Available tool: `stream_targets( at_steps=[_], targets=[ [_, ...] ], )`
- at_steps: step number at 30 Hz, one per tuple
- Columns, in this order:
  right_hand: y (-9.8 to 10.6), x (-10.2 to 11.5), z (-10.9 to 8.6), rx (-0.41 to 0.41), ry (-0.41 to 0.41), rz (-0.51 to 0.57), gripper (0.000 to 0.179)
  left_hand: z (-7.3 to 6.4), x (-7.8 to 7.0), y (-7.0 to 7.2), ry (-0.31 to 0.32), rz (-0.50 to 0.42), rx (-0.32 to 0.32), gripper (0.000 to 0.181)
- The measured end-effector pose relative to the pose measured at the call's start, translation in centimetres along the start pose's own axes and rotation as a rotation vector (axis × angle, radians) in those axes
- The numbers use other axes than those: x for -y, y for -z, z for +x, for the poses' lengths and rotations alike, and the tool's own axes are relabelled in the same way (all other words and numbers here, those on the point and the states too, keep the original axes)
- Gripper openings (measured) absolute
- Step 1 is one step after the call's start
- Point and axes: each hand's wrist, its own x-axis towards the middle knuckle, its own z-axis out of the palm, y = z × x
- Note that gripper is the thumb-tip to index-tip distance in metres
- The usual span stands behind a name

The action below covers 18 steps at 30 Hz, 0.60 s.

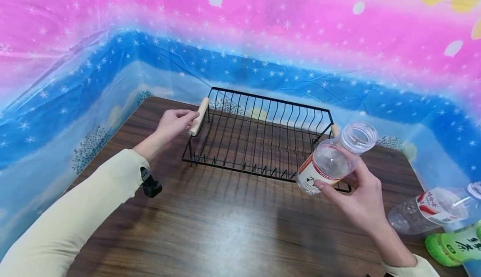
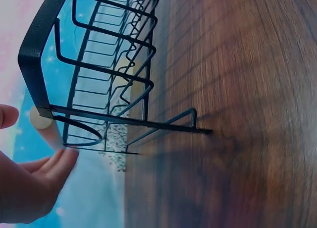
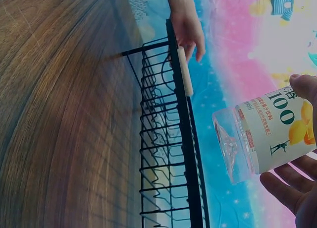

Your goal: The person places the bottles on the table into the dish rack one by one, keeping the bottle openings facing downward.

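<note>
My right hand (image 1: 362,197) holds a clear plastic bottle (image 1: 330,164) by its labelled body, tilted, with its uncapped mouth up and to the right. In the right wrist view, the bottle's (image 3: 277,129) white label shows "100" and orange fruit, and its base points toward the rack. The black wire dish rack (image 1: 263,135) stands on the table, its right front corner partly behind the bottle. At the rack's left end, my left hand (image 1: 174,122) has its fingertips right at the wooden handle (image 1: 200,116). The left wrist view shows the thumb and fingers (image 2: 62,163) spread apart beside that handle.
A clear bottle with a red and white label (image 1: 432,210) lies on the right side of the brown wooden table (image 1: 210,227). In front of it lies a green-labelled bottle (image 1: 456,243), partly out of view. A pink and blue patterned cloth (image 1: 244,47) hangs behind the table.
</note>
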Motion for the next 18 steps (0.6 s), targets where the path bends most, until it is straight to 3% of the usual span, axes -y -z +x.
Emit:
stream_targets(
  at_steps=[3, 7, 13, 18],
  targets=[
    [-0.2, 0.3, 0.2, 0.014, 0.013, -0.005, 0.082, -0.4, -0.4, 0.1, -0.069, 0.142, -0.088, 0.067],
    [-0.5, 0.5, 0.4, 0.025, 0.022, -0.002, 0.081, -1.0, -1.2, 0.3, -0.164, 0.231, -0.145, 0.071],
    [-1.0, 0.9, 0.6, 0.035, 0.007, 0.004, 0.082, -1.7, -2.9, 0.4, -0.267, 0.252, -0.144, 0.075],
    [-1.4, 1.1, 0.7, 0.050, 0.010, 0.004, 0.081, -2.5, -4.4, 0.0, -0.356, 0.210, -0.117, 0.075]
  ],
)
